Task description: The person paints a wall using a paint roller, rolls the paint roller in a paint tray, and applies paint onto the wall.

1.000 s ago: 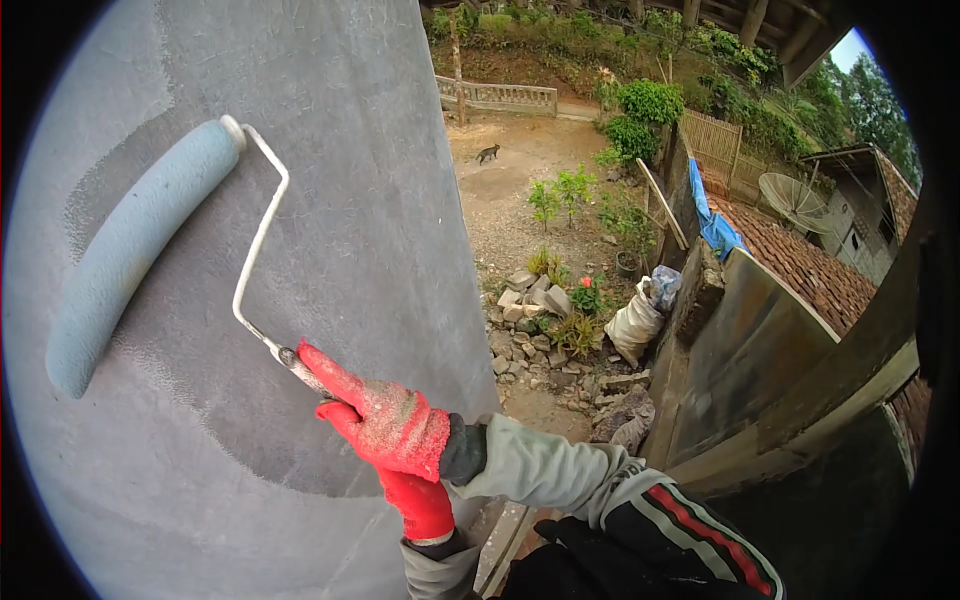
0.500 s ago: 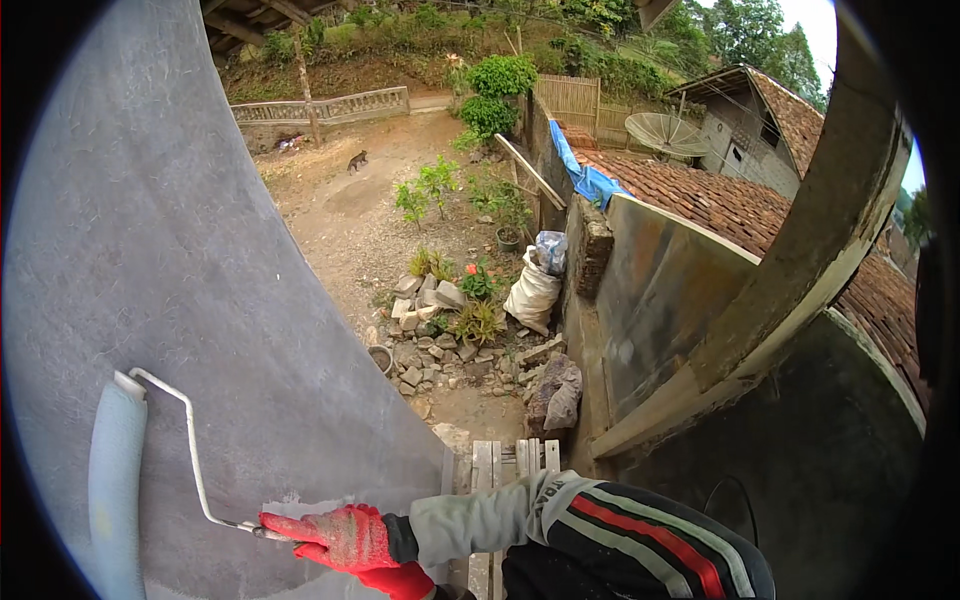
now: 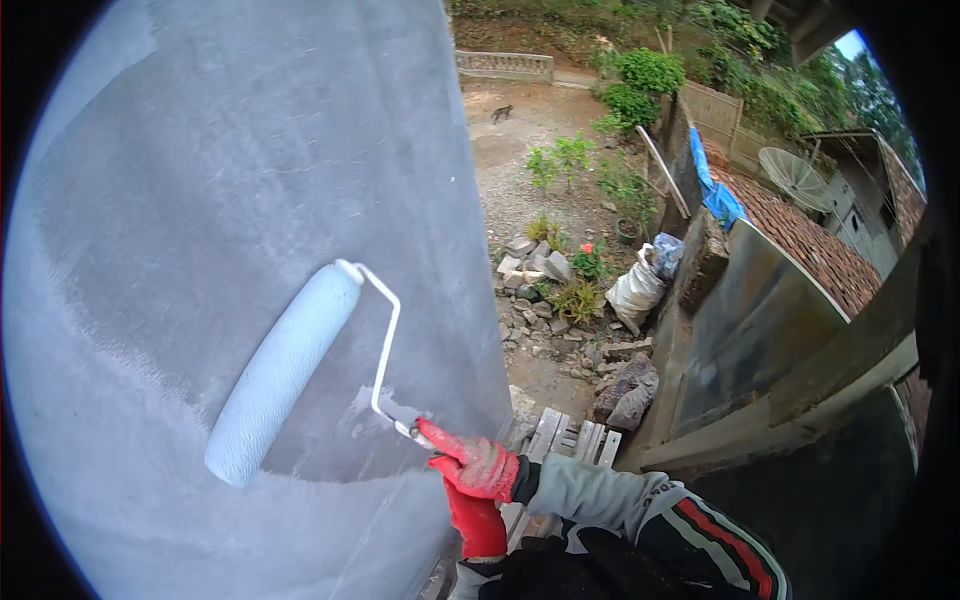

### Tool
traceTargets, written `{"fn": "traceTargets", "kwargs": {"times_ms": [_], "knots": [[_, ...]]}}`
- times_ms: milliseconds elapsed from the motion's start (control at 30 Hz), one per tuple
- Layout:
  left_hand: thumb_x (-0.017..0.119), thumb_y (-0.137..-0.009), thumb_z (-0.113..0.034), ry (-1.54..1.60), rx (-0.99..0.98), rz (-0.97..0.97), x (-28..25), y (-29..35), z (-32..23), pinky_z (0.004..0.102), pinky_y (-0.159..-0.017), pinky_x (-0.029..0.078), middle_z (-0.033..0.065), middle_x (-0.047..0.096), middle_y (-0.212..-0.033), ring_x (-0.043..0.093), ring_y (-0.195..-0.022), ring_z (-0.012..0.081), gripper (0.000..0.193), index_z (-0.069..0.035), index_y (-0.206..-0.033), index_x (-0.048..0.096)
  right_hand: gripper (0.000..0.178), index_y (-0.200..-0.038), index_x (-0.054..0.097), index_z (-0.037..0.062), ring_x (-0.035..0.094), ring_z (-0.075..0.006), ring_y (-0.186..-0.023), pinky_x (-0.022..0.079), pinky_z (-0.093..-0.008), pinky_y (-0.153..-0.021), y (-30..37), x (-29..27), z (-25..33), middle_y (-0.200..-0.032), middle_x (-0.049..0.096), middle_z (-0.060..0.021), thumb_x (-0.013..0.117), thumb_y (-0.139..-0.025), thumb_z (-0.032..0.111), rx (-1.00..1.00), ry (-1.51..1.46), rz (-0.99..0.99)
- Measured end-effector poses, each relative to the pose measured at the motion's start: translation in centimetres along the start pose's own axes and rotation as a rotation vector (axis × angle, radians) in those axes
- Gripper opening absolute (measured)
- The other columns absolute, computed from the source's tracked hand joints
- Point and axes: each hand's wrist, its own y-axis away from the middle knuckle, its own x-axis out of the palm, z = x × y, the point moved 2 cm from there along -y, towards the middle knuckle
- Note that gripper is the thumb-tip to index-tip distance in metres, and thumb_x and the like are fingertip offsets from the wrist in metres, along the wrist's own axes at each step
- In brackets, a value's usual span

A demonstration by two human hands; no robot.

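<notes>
A paint roller [image 3: 285,370] with a long pale-blue sleeve and a white wire frame leans diagonally against a grey wall [image 3: 270,170]. My right hand [image 3: 475,462], in a dirty red glove, is closed round the roller's handle, its index finger stretched along it. Just below, my left hand [image 3: 478,520], also red-gloved, grips the same handle; its fingers are partly hidden. Lighter, wet-looking paint covers the wall's left and lower parts, with a rough edge against the darker grey.
Under my arms stands a slatted wooden bench or platform [image 3: 545,440]. Beyond the wall's edge lie stones [image 3: 530,265], plants and a white sack [image 3: 637,292]. A dark low wall [image 3: 760,300] runs along the right. A small animal [image 3: 502,113] is in the yard.
The view has turned left, showing more wall. The roller has moved up and right in the picture and now tilts more. More of my left hand shows; both hands keep hold.
</notes>
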Motion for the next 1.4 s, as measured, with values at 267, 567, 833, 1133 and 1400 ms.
{"fn": "traceTargets", "kwargs": {"times_ms": [267, 567, 833, 1133, 1400], "knots": [[0.029, -0.108, -0.037, -0.073, 0.265, 0.404, 8.0, 1.3, -10.0, 0.0408, -0.113, 0.033, 0.014, 0.051, -0.14, 0.047, -0.131, 0.0255, 0.054, 0.003, -0.143, 0.04, 0.064, -0.152, 0.035, 0.0199, 0.056, -0.0181, -0.061, 0.048, -0.0305, -0.061, -10.2, -5.6, 17.3, -0.078, 0.058, -0.0128, 0.053, -0.092, 0.005, -0.245, -0.118, -0.135], [0.028, -0.108, -0.037, -0.127, 0.33, 0.35, 9.3, 2.1, -9.8, 0.04, -0.114, 0.032, 0.0146, 0.05, -0.141, 0.047, -0.131, 0.0253, 0.054, 0.002, -0.144, 0.04, 0.061, -0.153, 0.032, 0.0254, 0.044, -0.0077, -0.052, 0.042, -0.025, -0.05, -12.7, -5.1, 18.8, -0.066, 0.051, 0.0, 0.046, -0.095, 0.01, -0.305, -0.231, -0.18], [0.033, -0.108, -0.028, -0.229, 0.258, -0.05, -3.9, -1.2, 3.6, 0.0379, -0.11, 0.039, 0.0138, 0.046, -0.144, 0.045, -0.133, 0.0241, 0.046, -0.001, -0.144, 0.041, 0.064, -0.149, 0.033, 0.0049, 0.066, -0.0423, -0.092, 0.053, -0.0408, -0.076, -0.7, 3.0, -6.6, -0.111, 0.061, -0.0294, 0.058, -0.09, 0.007, -0.084, 0.0, -0.053], [0.037, -0.106, -0.02, -0.527, 0.103, -0.157, -18.0, -3.6, 17.2, 0.035, -0.11, 0.037, 0.0165, 0.045, -0.146, 0.043, -0.135, 0.0263, 0.045, 0.0, -0.146, 0.038, 0.067, -0.148, 0.035, 0.0058, 0.066, -0.0437, -0.075, 0.051, -0.0449, -0.062, 9.1, 10.9, -25.6, -0.09, 0.064, -0.0275, 0.062, -0.087, 0.008, 0.005, 0.088, 0.036], [0.031, -0.108, -0.029, -0.535, 0.447, 0.131, -17.0, -9.9, 13.3, 0.0395, -0.112, 0.033, 0.016, 0.053, -0.137, 0.047, -0.131, 0.0256, 0.048, 0.003, -0.142, 0.041, 0.07, -0.156, 0.019, 0.0151, 0.049, -0.0076, -0.058, 0.044, -0.0248, -0.053, -1.6, 8.8, -16.2, -0.07, 0.055, -0.0015, 0.042, -0.092, 0.002, -0.203, -0.202, -0.085]]}}
